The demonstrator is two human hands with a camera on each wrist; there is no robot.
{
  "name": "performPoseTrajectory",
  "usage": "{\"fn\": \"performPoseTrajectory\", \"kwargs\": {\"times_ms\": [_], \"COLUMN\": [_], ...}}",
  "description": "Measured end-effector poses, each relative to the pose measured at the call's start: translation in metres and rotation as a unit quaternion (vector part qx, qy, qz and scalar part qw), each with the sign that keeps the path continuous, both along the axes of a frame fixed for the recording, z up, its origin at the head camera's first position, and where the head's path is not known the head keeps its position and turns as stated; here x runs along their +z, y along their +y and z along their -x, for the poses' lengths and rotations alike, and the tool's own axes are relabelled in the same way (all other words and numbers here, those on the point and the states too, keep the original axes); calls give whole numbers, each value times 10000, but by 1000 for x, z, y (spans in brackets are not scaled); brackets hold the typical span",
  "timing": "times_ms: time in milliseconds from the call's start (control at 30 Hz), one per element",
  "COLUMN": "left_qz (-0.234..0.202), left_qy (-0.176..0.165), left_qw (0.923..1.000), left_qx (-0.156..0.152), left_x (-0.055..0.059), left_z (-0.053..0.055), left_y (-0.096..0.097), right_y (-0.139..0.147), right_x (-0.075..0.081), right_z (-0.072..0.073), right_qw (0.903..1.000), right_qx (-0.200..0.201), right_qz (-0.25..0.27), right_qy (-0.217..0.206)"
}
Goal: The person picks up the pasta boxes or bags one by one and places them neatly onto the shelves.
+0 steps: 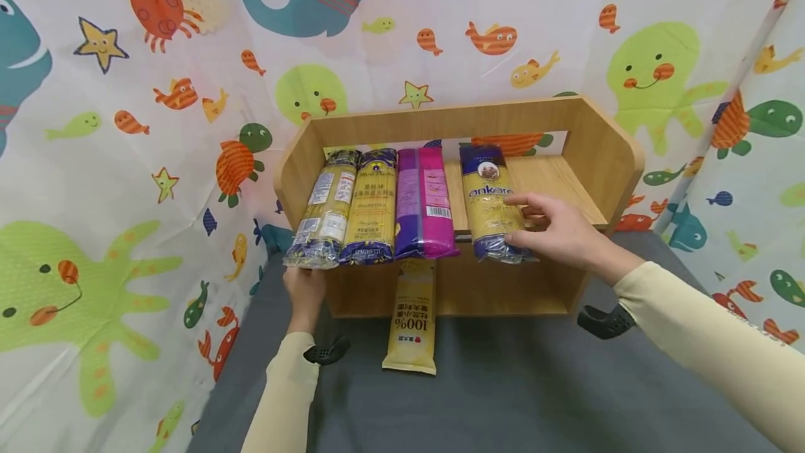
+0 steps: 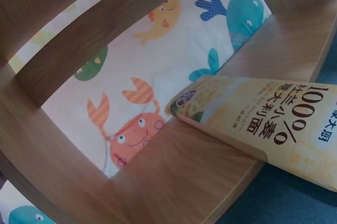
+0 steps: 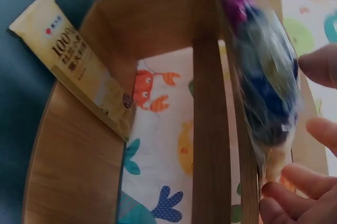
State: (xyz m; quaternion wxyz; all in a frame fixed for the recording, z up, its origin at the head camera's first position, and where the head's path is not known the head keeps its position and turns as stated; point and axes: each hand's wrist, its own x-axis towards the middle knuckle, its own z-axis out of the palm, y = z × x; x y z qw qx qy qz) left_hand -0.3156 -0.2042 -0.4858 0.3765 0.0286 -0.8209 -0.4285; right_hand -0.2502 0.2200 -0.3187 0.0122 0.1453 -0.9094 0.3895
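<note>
In the head view, a yellow and blue pack of spaghetti (image 1: 488,208) lies sloping on the upper shelf, its near end past the front edge. My right hand (image 1: 556,229) is at its right side, fingers loosely bent; thumb and some fingertips touch the wrapper. The right wrist view shows this hand (image 3: 310,182) spread beside the clear, crinkled end of the pack (image 3: 268,81). My left hand (image 1: 306,296) is at the shelf's lower left, under a clear-wrapped spaghetti pack (image 1: 323,212); its fingers are hidden.
The wooden shelf unit (image 1: 604,159) stands against a printed cloth. A yellow pasta pack (image 1: 371,208) and a purple and pink pack (image 1: 424,201) lie on its upper level. Below, a pale yellow pasta pack (image 1: 411,320) juts over the front edge onto the grey table (image 1: 490,383).
</note>
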Motion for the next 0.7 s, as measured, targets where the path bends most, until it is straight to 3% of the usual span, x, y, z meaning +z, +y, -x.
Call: {"fn": "performPoseTrajectory", "kwargs": {"times_ms": [267,700], "left_qz": [-239,-85], "left_qy": [-209,-199], "left_qw": [9995,9997], "left_qx": [19,128], "left_x": [1,1], "left_z": [-1,0], "left_y": [0,3], "right_y": [-13,-31], "right_x": [-8,-14], "right_z": [-2,9], "right_qw": [9980,9979], "right_qx": [137,86], "right_qz": [-370,-398], "right_qy": [504,503]}}
